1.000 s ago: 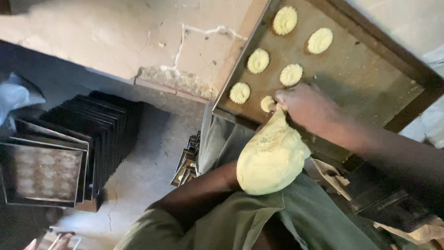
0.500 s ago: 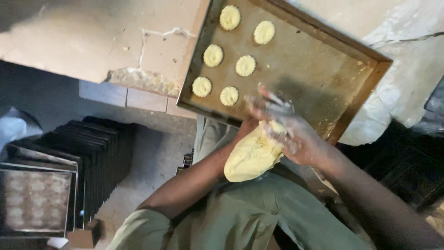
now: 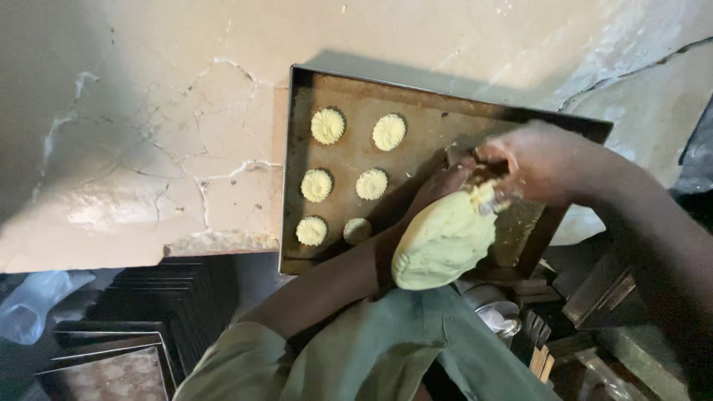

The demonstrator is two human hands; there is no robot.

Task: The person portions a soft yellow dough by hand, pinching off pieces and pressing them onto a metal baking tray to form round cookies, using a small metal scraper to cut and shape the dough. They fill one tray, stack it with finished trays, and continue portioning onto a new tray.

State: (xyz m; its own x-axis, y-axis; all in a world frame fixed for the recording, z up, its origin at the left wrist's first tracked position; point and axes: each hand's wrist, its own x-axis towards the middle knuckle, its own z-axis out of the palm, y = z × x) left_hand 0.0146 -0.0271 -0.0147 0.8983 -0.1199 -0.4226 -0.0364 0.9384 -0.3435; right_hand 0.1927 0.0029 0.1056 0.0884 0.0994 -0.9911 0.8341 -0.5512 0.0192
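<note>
My left hand cups a big pale yellow dough lump over the near right part of a dark, worn baking tray. My right hand comes in from the right, its fingers pinched on the top end of the lump. Several small ridged dough rounds lie in two columns on the tray's left half. One of them sits partly in the shadow of my left forearm. My green sleeve fills the bottom middle.
The tray rests on a cracked, pale concrete surface. A stack of dark empty trays stands at the lower left, with a patterned tray and a bluish plastic bag beside it. Metal and wood clutter lies at the lower right.
My right hand has left the tray's near row and closed on the top of the dough lump. The view has shifted, so the tray now sits more central.
</note>
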